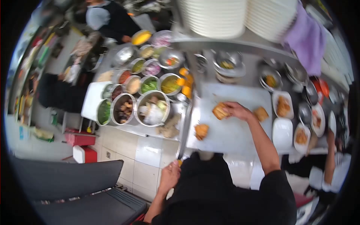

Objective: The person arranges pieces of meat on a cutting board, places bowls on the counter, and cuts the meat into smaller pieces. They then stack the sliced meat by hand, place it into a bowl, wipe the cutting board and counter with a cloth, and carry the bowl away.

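My right hand [237, 111] is closed round a golden-brown piece of food [219, 111], like toasted bread, over the white cutting board [243, 137]. Similar browned pieces lie at either side: one piece [201, 131] by the board's left edge and another piece [261, 113] just right of my wrist. Low by the counter's front edge, my left hand [170, 175] is curled round a yellow-handled tool [180, 163]. Most of that handle is hidden in the fist, and its far end merges with the metal edge behind.
Several metal pots, including a mushroom pot [124, 108], crowd the left counter. White dishes [282, 134] stand right of the board, and stacked plates [213, 17] sit on the shelf above. A co-worker [332, 168] holds a knife at right; another person [112, 18] stands far left.
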Action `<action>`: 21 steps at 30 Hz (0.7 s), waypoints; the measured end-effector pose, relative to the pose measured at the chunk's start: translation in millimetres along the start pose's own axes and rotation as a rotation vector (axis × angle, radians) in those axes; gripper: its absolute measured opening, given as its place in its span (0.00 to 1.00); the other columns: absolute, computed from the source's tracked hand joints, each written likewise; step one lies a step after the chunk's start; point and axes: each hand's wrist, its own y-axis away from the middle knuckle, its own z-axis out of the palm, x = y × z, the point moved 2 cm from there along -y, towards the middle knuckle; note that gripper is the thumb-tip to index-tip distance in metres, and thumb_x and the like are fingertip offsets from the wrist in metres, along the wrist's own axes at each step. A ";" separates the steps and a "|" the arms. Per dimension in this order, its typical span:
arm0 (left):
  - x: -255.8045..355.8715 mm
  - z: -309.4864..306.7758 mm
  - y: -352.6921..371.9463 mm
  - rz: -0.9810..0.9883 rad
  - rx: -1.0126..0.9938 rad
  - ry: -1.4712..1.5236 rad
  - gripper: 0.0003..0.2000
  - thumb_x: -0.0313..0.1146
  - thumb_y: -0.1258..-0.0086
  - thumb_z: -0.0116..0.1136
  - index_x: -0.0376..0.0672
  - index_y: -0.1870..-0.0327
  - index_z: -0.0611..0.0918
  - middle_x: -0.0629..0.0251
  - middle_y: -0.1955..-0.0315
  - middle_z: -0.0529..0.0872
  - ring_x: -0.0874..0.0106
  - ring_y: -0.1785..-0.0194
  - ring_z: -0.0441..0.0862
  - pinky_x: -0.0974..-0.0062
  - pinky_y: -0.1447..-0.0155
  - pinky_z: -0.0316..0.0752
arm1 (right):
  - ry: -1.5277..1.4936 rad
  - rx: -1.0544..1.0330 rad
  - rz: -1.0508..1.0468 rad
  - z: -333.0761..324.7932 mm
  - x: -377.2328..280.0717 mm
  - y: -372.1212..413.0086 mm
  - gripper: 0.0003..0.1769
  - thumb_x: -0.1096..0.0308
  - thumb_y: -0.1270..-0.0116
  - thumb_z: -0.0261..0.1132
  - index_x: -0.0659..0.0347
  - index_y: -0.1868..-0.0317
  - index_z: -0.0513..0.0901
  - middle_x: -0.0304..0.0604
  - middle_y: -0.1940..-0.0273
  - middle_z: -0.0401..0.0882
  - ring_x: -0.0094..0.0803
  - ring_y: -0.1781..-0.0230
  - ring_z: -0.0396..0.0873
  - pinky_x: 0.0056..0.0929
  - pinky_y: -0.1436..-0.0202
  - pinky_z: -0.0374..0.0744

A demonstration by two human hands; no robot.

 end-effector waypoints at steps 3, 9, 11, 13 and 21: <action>-0.1 9.6 -6.2 0.005 -0.078 0.006 0.29 0.56 0.20 0.42 0.36 0.73 0.78 0.70 0.86 0.74 0.80 0.80 0.71 0.78 0.75 0.66 | 0.130 -0.021 0.089 -0.5 34.9 29.8 0.27 0.57 0.28 0.66 0.63 0.35 0.74 0.41 0.47 0.81 0.27 0.52 0.80 0.29 0.50 0.82; 9.7 38.6 -26.1 0.166 -0.134 -0.259 0.29 0.53 0.19 0.42 0.31 0.68 0.78 0.51 0.80 0.81 0.58 0.74 0.82 0.63 0.67 0.74 | 0.749 0.696 -0.471 31.8 32.8 67.7 0.35 0.63 0.47 0.74 0.59 0.37 0.75 0.50 0.37 0.70 0.49 0.35 0.65 0.40 0.30 0.66; 29.9 50.1 -27.4 0.169 -0.154 -0.340 0.29 0.52 0.19 0.42 0.31 0.67 0.79 0.45 0.77 0.81 0.49 0.70 0.82 0.57 0.63 0.74 | 0.751 0.715 -0.471 34.4 45.1 63.1 0.36 0.65 0.49 0.74 0.60 0.38 0.74 0.51 0.38 0.70 0.50 0.36 0.65 0.40 0.30 0.67; 41.7 64.9 -29.9 0.235 -0.174 -0.402 0.27 0.51 0.19 0.42 0.30 0.66 0.78 0.33 0.74 0.80 0.34 0.63 0.78 0.48 0.60 0.72 | 0.758 0.734 -0.468 39.5 53.3 64.6 0.38 0.67 0.52 0.75 0.61 0.38 0.73 0.51 0.39 0.71 0.51 0.37 0.66 0.40 0.31 0.68; 56.2 91.2 -32.2 0.315 -0.193 -0.555 0.26 0.48 0.19 0.43 0.29 0.65 0.77 0.31 0.79 0.78 0.32 0.68 0.78 0.45 0.65 0.71 | 0.554 0.962 -0.536 71.4 57.7 83.5 0.38 0.70 0.57 0.76 0.62 0.41 0.73 0.50 0.42 0.72 0.48 0.38 0.68 0.41 0.33 0.71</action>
